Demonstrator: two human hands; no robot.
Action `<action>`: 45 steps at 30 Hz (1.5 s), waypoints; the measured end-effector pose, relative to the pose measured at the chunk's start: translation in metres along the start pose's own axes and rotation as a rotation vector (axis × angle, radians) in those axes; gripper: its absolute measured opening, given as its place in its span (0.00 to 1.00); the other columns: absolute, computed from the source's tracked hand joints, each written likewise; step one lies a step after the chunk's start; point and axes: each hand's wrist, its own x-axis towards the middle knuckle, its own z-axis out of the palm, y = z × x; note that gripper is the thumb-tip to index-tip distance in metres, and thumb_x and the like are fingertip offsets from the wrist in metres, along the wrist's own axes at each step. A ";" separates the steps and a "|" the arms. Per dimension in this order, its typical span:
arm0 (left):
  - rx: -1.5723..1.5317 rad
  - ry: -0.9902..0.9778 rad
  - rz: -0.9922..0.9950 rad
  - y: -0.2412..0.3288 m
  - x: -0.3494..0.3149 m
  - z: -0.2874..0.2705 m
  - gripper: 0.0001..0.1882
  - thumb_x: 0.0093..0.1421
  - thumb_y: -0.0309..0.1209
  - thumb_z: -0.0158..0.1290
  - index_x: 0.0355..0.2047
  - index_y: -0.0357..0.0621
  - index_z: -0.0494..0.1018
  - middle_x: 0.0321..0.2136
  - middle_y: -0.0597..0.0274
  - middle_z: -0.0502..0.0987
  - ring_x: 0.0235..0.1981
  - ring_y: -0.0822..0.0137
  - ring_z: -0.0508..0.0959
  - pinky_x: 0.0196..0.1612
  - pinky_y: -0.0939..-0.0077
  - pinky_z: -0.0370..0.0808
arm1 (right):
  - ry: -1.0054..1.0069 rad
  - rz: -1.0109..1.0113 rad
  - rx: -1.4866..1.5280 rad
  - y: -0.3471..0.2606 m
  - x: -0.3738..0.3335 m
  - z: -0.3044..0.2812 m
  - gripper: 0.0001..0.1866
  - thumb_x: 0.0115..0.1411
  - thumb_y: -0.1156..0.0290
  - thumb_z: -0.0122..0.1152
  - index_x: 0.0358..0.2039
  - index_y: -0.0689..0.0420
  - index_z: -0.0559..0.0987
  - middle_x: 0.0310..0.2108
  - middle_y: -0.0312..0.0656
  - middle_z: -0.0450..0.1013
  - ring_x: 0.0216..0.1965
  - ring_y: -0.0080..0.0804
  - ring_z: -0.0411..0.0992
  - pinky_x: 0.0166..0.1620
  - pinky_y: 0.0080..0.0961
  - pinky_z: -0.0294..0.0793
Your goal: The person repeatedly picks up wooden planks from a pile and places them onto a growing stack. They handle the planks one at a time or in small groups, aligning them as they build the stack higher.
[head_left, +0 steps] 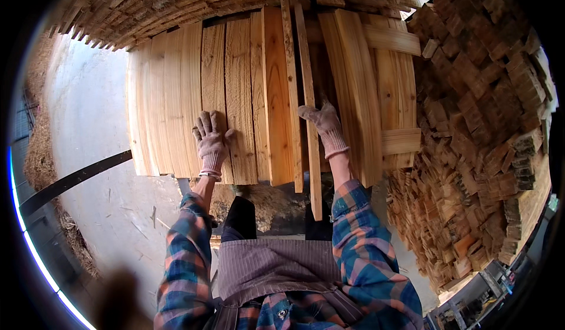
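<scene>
My left hand (211,141), in a knitted work glove, lies flat with fingers spread on the pale wooden boards (188,94), which lie side by side in front of me. My right hand (327,127), gloved too, grips a narrow wooden strip (312,171); its thumb side crosses the strip, and its lower fingers are partly hidden. The strip's near end juts out past the boards toward me. Just left of it another thin strip (291,77) stands on edge beside a reddish board (275,94). To the right, wider planks (356,88) overlap at a slant.
Short crosspieces (401,141) lie at the boards' right end. Stacked rough lumber (194,3) rises along the far side. A large heap of cut wood pieces (465,177) fills the right. On the left, a dark band (82,174) crosses the grey floor (88,112).
</scene>
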 end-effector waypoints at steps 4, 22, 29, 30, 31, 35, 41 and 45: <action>-0.439 0.001 0.070 0.028 0.010 -0.019 0.42 0.61 0.62 0.40 0.67 0.51 0.49 0.68 0.44 0.43 0.68 0.42 0.41 0.67 0.47 0.40 | -0.083 -0.101 -0.100 -0.020 -0.019 0.008 0.34 0.63 0.64 0.53 0.61 0.68 0.51 0.49 0.65 0.67 0.43 0.45 0.74 0.44 0.33 0.79; -1.216 -0.136 -0.066 0.155 0.016 -0.067 0.37 0.53 0.31 0.60 0.62 0.42 0.60 0.39 0.52 0.80 0.35 0.62 0.80 0.40 0.70 0.77 | 0.065 -0.349 -0.829 -0.095 -0.088 -0.039 0.61 0.39 0.61 0.75 0.67 0.58 0.45 0.54 0.62 0.64 0.38 0.45 0.77 0.38 0.32 0.82; -1.051 -0.279 -0.029 0.189 0.014 -0.060 0.32 0.56 0.35 0.55 0.61 0.56 0.62 0.37 0.47 0.79 0.36 0.58 0.81 0.35 0.72 0.78 | 0.558 0.087 -1.572 -0.164 -0.064 -0.158 0.59 0.43 0.59 0.70 0.69 0.42 0.42 0.60 0.62 0.58 0.54 0.50 0.68 0.53 0.45 0.73; -0.995 -0.351 -0.063 0.192 0.014 -0.070 0.31 0.56 0.35 0.55 0.61 0.56 0.62 0.36 0.47 0.80 0.35 0.57 0.82 0.34 0.70 0.78 | 0.567 0.057 -1.599 -0.161 -0.059 -0.164 0.58 0.44 0.58 0.70 0.69 0.42 0.42 0.59 0.62 0.60 0.54 0.50 0.69 0.51 0.44 0.74; -0.939 -0.421 -0.097 0.193 0.015 -0.095 0.31 0.56 0.35 0.56 0.60 0.57 0.63 0.35 0.47 0.80 0.34 0.57 0.82 0.33 0.68 0.78 | 0.575 0.025 -1.625 -0.160 -0.058 -0.162 0.57 0.45 0.57 0.69 0.69 0.42 0.42 0.57 0.62 0.61 0.53 0.50 0.69 0.49 0.44 0.75; -0.955 -0.376 -0.086 0.189 0.021 -0.056 0.28 0.55 0.31 0.56 0.57 0.56 0.65 0.30 0.51 0.80 0.28 0.57 0.82 0.27 0.66 0.78 | 0.661 0.182 -1.814 -0.176 -0.057 -0.133 0.55 0.45 0.54 0.68 0.69 0.43 0.45 0.53 0.61 0.65 0.49 0.51 0.72 0.42 0.41 0.78; -1.145 -0.355 0.038 0.215 0.013 -0.050 0.33 0.53 0.25 0.56 0.61 0.57 0.63 0.36 0.51 0.80 0.33 0.61 0.81 0.31 0.71 0.77 | 0.694 0.031 -1.870 -0.178 -0.053 -0.142 0.53 0.45 0.54 0.69 0.67 0.45 0.49 0.51 0.60 0.67 0.43 0.52 0.75 0.41 0.42 0.78; -1.283 -0.206 -0.065 0.229 0.003 -0.036 0.33 0.55 0.18 0.52 0.62 0.47 0.61 0.34 0.59 0.79 0.30 0.71 0.78 0.31 0.81 0.77 | 0.659 -0.140 -1.756 -0.155 -0.057 -0.164 0.54 0.44 0.55 0.72 0.67 0.45 0.50 0.51 0.60 0.67 0.43 0.51 0.74 0.41 0.43 0.78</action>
